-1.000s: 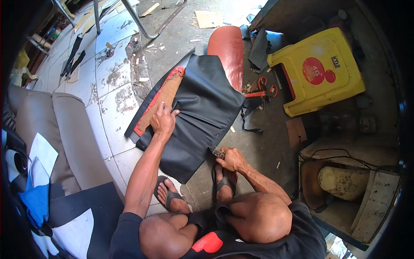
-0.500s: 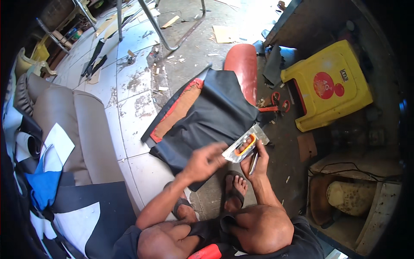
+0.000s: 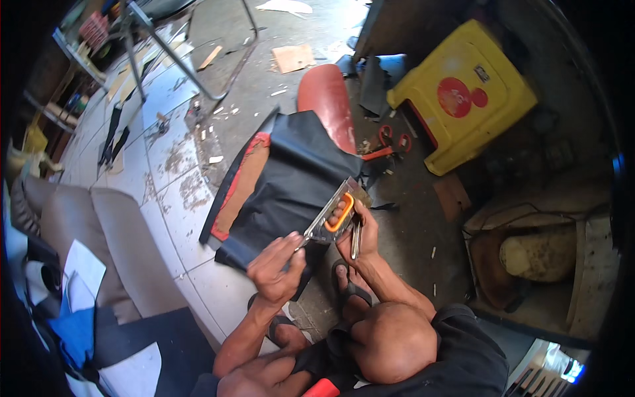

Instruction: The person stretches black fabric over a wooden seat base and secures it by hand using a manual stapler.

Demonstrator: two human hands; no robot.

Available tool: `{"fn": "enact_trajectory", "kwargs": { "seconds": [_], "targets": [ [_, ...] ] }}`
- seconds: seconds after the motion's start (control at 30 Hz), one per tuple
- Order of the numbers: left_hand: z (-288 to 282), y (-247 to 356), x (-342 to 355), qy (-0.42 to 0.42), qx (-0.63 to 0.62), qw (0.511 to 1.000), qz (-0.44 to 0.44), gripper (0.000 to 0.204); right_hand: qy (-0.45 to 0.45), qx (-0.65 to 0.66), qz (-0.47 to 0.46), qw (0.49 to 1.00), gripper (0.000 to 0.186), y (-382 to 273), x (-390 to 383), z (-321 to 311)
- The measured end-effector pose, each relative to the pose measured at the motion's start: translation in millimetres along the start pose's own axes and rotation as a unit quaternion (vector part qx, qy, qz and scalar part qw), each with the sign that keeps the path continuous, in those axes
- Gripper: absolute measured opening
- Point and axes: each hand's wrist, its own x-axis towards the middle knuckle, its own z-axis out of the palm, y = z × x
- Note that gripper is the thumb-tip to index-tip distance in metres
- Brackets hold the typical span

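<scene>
A silver staple gun (image 3: 319,223) with an orange-lined grip is in my right hand (image 3: 365,233), my fingers through the grip opening. Its shiny metal lever (image 3: 356,241) shows by my palm. My left hand (image 3: 276,268) is closed at the gun's near left end, its fingertips on a thin metal part there; exactly how they grip it is small and partly hidden. Beneath the gun, a black leatherette piece (image 3: 301,155) lies draped on the floor. Along its left side shows a brown panel (image 3: 243,188) with a ragged red edge.
Orange-handled scissors (image 3: 387,147) lie right of the leatherette, near a curved red panel (image 3: 324,99) and a yellow plastic stool (image 3: 469,96). A brown cushioned seat (image 3: 132,245) is on the left. An open wooden box (image 3: 585,284) stands at right. Metal legs (image 3: 175,56) rise at the back.
My left hand has gone from loosely spread fingers beside the staple gun to closing at its end. The staple gun has turned a little in my right hand. The whole view has shifted.
</scene>
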Motion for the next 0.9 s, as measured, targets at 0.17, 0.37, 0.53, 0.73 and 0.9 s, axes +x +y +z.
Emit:
{"fn": "enact_trajectory", "kwargs": {
  "seconds": [0.17, 0.37, 0.53, 0.73, 0.9],
  "targets": [
    [-47, 7, 11, -0.186, -0.392, 0.889, -0.147, 0.028, -0.048, 0.088, -0.032, 0.994, 0.035, -44, 8, -31],
    [-9, 14, -7, -0.249, -0.552, 0.604, -0.519, 0.062, -0.069, -0.154, 0.107, 0.980, 0.047, -8, 1, -21],
    [-49, 4, -11, -0.178, -0.534, 0.624, -0.542, 0.058, -0.165, -0.662, 0.168, 0.712, 0.060, -16, 75, 0],
    [-116, 30, -47, 0.039, -0.374, 0.729, -0.572, 0.060, -0.240, -0.785, -0.118, 0.558, 0.040, 84, 196, 90],
    [-134, 44, -80, 0.098, -0.279, 0.744, -0.599, 0.061, -0.283, -0.854, -0.206, 0.386, 0.026, 217, 299, 108]
  ]
}}
